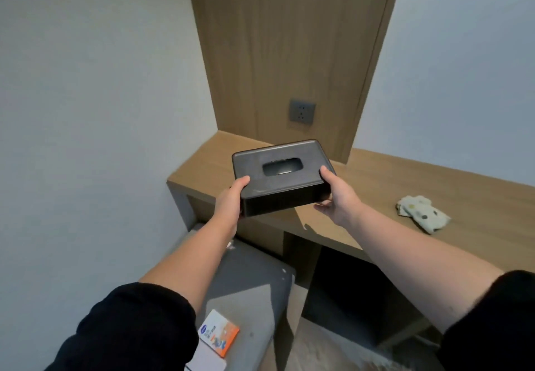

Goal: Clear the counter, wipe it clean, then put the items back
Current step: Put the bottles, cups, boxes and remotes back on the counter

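Tissue box (278,173): dark, rectangular, oval slot facing up, and it's off the surface, held over the left end of the counter (376,185) and tilted a little toward the camera. Its shadow falls on the wood just beneath it.
Left grip (228,199): clamped on the box's near left corner, thumb pressed flat on the lid, fingers wrapped out of sight round the side.
Right grip (337,197): on the box's near right corner, thumb over the top edge, fingers curled under the base. Two hands, one box, firm hold!
Cloth (422,215): pale with coloured spots, crumpled on the counter at 4 o'clock from the box, well apart from it, nobody touching it.
Socket (302,111): grey plate on the wooden back panel (289,52), at 12 o'clock above the box.
Grey seat (249,283): down low at 6 o'clock, pushed up against the counter's front.
Small carton (218,333): orange and white, lying flat on the seat at 7 o'clock, partly tucked behind the left forearm's black sleeve (139,327). Print too small to read.
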### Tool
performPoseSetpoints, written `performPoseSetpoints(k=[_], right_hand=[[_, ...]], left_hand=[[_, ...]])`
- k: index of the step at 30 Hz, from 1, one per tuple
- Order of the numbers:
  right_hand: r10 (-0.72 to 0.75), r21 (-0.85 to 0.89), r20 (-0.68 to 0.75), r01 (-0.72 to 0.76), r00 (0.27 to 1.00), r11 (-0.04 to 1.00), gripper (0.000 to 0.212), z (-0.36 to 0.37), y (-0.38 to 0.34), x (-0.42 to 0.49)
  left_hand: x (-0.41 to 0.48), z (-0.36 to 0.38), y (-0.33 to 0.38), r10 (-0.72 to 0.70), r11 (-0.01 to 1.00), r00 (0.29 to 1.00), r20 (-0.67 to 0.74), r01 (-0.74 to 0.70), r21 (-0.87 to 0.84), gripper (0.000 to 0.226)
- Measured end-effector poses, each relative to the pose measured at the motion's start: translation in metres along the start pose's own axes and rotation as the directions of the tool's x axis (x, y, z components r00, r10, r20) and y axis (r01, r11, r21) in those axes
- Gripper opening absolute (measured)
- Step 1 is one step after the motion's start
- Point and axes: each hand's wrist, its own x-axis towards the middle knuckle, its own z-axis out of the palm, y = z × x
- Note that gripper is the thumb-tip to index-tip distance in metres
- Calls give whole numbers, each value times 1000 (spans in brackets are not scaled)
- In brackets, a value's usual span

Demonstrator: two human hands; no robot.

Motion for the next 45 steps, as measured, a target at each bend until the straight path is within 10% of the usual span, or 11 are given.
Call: performPoseSetpoints(k=[14,24,45], right_hand=[[-78,119,-268,113,960,986,34,-314,-80,-46],[-25,242,-431,142,902,960,38,-512,-82,-76],[114,372,-661,192,742,908,80,-775,-120,-13]], left_hand=[[-102,299,-48,25,992,972,233,-53,116,76],[-170,479,-111,-3,961,918,397,-106,254,31],[-189,754,-185,-143,864,773,618,-207,459,34]])
